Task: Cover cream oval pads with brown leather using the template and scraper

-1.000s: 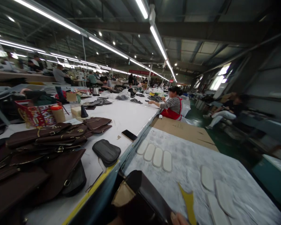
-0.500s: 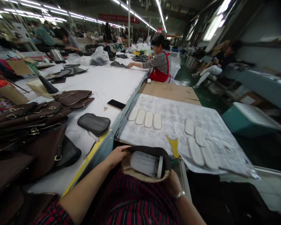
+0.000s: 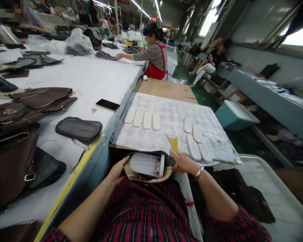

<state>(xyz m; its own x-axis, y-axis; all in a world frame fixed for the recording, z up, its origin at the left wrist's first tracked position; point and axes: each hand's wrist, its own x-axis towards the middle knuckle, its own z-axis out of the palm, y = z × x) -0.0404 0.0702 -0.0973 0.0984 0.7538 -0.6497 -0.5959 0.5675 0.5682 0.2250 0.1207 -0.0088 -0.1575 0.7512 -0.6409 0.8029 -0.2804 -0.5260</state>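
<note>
A dark bag piece with a beige lining (image 3: pixel 131 174) is held in front of my body, its mouth facing up. Inside it lies a white board (image 3: pixel 143 164) with handwriting and a raised strip at its right end. My left hand (image 3: pixel 118 170) grips the left rim, thumb and fingers closed on the edge. On the opposite side, my right hand (image 3: pixel 183 162) has its fingers closed at the right rim; some fingertips are hidden. Just beyond that hand, a yellow forked piece (image 3: pixel 173 144) lies on the whitish work board (image 3: pixel 166 107).
Several pale oval pads (image 3: pixel 147 120) lie on the work board. Left on the white table (image 3: pixel 78 84) are a phone (image 3: pixel 108 105), stacked dark oval pieces (image 3: pixel 78 129) and brown bags (image 3: pixel 12 168). A tub (image 3: pixel 280 188) with dark pieces stands right. A co-worker (image 3: pixel 156 55) sits ahead.
The view has turned right and the bag piece appears slightly lower and to the left. My right hand has come up from beneath the right side to the rim. My left hand keeps its hold.
</note>
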